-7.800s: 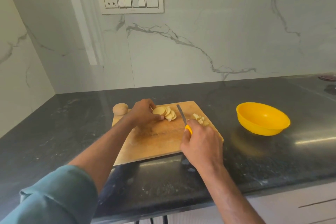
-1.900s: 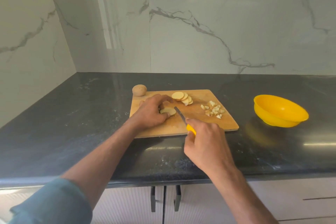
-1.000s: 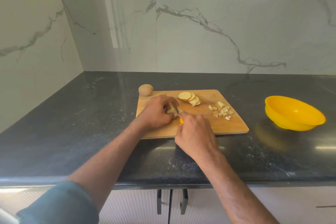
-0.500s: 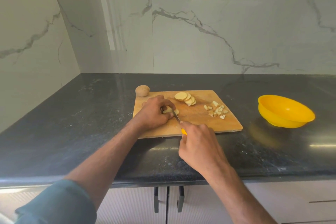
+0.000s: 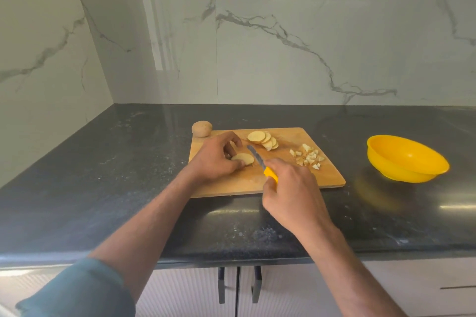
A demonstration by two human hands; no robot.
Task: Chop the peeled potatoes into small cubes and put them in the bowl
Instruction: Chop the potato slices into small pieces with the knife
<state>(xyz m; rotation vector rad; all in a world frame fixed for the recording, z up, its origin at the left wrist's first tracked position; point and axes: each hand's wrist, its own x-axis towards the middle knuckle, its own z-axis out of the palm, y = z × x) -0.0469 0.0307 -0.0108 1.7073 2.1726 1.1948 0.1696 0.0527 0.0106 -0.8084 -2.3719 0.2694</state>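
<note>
- Left hand (image 5: 215,158): forearm reaches in from the lower left; curled fingers pin a potato slice (image 5: 243,159) flat on the cutting board (image 5: 296,177).
- Right hand (image 5: 291,194): wrapped round the yellow handle of a knife (image 5: 260,161), blade angled up-left, just beside the pinned slice.
- Sliced rounds (image 5: 262,139): fanned at the board's far edge.
- Cubes (image 5: 307,157): piled on the board's right part.
- Whole potato (image 5: 202,128): at the board's far-left corner.
- Yellow bowl (image 5: 407,158): on the counter (image 5: 103,175), right of the board, apart from it.
</note>
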